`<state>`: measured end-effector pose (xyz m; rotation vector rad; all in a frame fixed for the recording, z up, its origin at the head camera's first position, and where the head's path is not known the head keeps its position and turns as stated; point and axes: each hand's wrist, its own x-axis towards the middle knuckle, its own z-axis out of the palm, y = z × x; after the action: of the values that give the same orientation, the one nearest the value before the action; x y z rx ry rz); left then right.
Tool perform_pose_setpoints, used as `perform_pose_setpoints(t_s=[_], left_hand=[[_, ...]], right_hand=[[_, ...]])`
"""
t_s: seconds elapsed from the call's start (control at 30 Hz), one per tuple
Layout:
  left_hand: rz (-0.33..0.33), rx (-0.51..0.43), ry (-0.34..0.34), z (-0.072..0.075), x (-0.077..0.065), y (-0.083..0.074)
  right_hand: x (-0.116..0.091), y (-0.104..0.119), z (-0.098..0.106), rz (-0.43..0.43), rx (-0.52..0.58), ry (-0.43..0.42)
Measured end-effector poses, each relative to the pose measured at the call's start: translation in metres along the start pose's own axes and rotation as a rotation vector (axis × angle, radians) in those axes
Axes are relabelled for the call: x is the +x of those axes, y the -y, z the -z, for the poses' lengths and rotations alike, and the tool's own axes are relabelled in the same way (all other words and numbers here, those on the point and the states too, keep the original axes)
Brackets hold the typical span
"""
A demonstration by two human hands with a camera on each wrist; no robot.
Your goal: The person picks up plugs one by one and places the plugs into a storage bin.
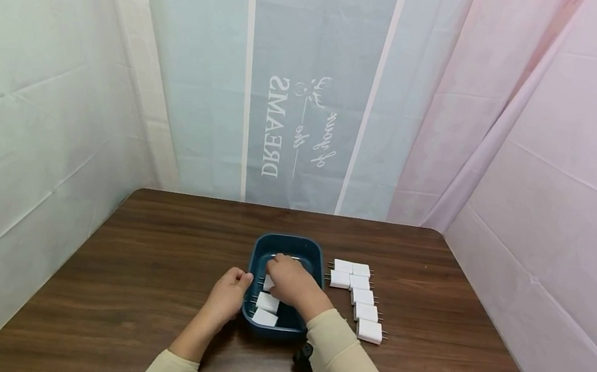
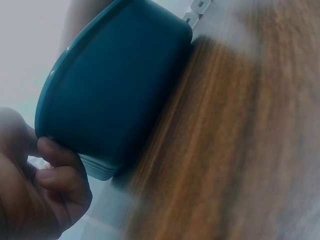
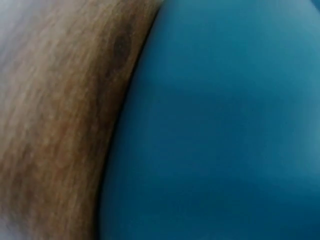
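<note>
A dark blue plastic tub (image 1: 274,333) sits on the table, holding several white plug-in chargers (image 1: 268,303) in a column along its left side, prongs pointing left. At the tub's left rim, my left hand (image 1: 226,292) grips the edge between thumb and curled fingers; the left wrist view shows these fingers (image 2: 62,177) at the rim. My right hand (image 1: 291,282) reaches into the tub from the right, fingers bent down at a charger (image 1: 268,284) that it partly covers. Its fingertips are mostly hidden. Only the tub's outer wall (image 3: 215,125) and the wood show in the right wrist view.
Right of the tub, several more white chargers (image 1: 366,312) lie on the brown wooden table (image 1: 176,244), two rows paired and the others single. Pale curtains (image 1: 324,32) with mirrored lettering hang behind the table, and white cloth walls (image 1: 22,100) stand at both sides.
</note>
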<state>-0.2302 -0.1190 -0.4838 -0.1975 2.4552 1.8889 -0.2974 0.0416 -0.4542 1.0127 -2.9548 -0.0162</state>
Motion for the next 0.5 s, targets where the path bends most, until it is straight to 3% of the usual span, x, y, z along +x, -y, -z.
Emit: perform_pose_setpoints(t_s=[0.5], left_hand=[[0.002, -0.023, 0.004, -0.0007, 0.0005, 0.0007]], right_hand=[[0.0002, 0.0019, -0.0009, -0.008, 0.071, 0.020]])
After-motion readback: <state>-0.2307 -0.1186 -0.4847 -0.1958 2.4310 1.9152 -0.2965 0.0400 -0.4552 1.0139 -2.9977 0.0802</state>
